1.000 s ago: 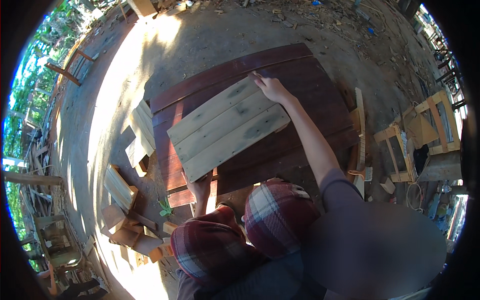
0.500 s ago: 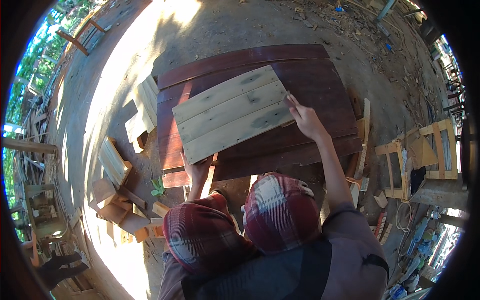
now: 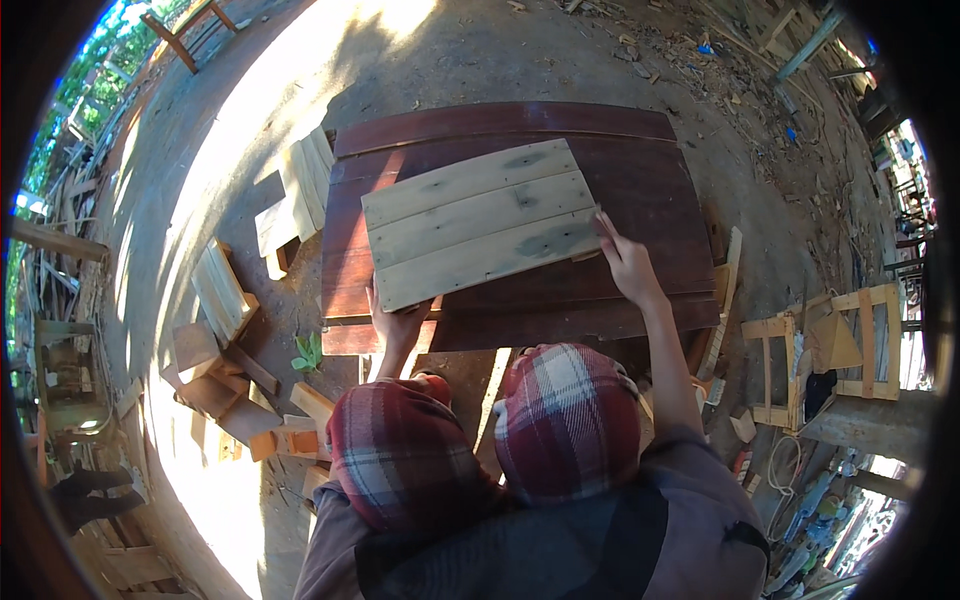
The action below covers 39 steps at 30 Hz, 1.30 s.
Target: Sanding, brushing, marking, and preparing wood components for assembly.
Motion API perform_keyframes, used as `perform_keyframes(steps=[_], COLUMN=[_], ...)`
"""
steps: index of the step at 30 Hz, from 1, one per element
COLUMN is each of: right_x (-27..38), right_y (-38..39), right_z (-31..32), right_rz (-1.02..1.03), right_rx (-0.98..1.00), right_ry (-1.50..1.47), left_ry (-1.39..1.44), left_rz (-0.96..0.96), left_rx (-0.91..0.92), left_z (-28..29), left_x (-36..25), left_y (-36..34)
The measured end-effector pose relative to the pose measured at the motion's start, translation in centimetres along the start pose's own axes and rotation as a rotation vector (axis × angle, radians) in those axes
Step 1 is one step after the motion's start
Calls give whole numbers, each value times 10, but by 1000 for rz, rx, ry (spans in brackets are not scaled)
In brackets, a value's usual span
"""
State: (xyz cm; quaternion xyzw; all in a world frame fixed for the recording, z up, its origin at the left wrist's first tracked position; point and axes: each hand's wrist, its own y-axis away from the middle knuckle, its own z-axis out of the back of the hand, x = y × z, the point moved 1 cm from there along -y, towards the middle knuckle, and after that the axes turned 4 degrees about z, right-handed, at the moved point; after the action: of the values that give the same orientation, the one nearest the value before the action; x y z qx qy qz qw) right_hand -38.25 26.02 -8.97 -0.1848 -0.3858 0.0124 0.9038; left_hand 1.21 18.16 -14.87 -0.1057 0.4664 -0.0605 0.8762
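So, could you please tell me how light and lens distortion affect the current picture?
Head view: ground at left washed out by sun; sunlight streaks the red tabletop; edges bow near the dark rim; pale wooden panel fairly sharp.

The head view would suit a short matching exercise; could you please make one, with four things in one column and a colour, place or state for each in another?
Column one:
1. Pale rectangular panel of wooden boards
2. Dark red-brown wooden tabletop
3. Small green leafy plant
4. Red-and-white plaid cloth garment

Column two:
A. Lowest of the four in the picture
B. Just left of the tabletop's lower left corner
C. Greyish tan with dark patches
D. Partly sunlit along its left side

Right pairs: 1-C, 2-D, 3-B, 4-A.
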Motion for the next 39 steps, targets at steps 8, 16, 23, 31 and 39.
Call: perform_keyframes(steps=[8, 16, 23, 31, 39], right_x=[-5, 10, 45, 2, 40], right_y=[34, -22, -47, 1, -9], right_z=[48, 19, -14, 17, -2], right_rz=[-511, -586, -541, -480, -69], right_rx=[-285, -541, -424, -526, -118], right_ry=[-536, -1426, -1742, -892, 172], left_ry=[5, 51, 129, -348, -166], left_rz=[39, 14, 103, -102, -11], left_rx=[8, 1, 28, -64, 129], left_z=[6, 2, 6, -1, 9], left_x=[1, 0, 5, 1, 21], left_y=[4, 4, 0, 5, -2])
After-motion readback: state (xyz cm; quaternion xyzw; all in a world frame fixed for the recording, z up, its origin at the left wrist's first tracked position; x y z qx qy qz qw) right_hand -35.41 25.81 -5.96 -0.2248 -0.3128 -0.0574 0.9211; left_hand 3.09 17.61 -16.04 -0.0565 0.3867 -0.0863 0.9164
